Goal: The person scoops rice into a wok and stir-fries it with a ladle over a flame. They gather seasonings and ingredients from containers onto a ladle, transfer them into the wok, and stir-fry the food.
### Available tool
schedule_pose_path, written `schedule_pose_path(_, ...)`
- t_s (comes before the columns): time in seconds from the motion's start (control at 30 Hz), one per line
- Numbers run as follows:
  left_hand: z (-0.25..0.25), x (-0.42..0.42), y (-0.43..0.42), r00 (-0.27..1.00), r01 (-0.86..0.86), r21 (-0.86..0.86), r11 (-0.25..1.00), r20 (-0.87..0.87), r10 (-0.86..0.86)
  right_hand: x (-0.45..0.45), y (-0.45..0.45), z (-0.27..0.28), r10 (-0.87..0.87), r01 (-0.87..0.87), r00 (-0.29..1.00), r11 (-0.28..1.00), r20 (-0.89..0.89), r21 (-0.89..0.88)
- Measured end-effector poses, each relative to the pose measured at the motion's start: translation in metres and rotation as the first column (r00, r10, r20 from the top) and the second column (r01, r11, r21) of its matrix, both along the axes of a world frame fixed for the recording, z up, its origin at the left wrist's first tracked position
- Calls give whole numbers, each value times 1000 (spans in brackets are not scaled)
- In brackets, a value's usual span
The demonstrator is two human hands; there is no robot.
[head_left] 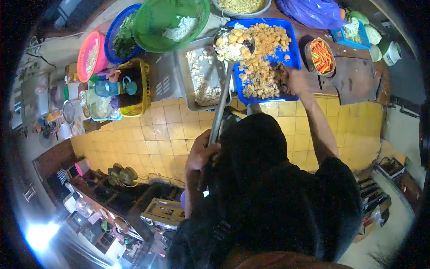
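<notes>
At the upper left, a pink basket (103, 62) sits beside a blue basin (109, 46) of leafy greens (123, 39); a green basket (147, 22) overlaps the basin and holds something white (181, 28). Below them stands a yellow crate (145, 92) with containers. At the upper right, a purple plastic bag (311, 13) lies near a light-blue basket (365, 39); below the bag is a bowl of orange-red and green pieces (321, 56). Yellow tiles (154, 132) cover the floor mid-frame. A bright light (41, 235) glares at the lower left.
</notes>
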State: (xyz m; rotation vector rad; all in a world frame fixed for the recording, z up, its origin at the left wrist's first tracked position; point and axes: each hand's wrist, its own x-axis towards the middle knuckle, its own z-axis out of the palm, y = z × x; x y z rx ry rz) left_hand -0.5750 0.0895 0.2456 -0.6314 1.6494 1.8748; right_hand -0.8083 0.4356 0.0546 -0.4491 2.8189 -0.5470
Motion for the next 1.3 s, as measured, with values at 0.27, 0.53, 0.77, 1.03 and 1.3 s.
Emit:
schedule_pose_path(0.27, 3, 6, -4, 995, -90, 93, 992, -23, 92, 32, -37, 41, -22, 39, 998, 944, -53, 326)
schedule_pose_path(0.53, 6, 9, -10, 999, 10, -19, 1000, -38, -11, 57, -92, -6, -198, 207, 973, 976, 116, -67)
schedule_pose_path(0.77, -5, 13, -15, 989, 119, -60, 991, -77, -123, 43, -60, 31, -135, 212, 968, 893, 213, -398)
schedule_pose_path(1.03, 4, 2, -2, 982, 180, 4, 984, -58, -179, -2, -63, 133, -57, 127, 985, 880, 163, -458)
schedule_pose_path(1.3, -16, 7, 1, 959, 270, -49, 962, -81, -273, -17, -88, 144, 139, -147, 989, 942, -49, -303)
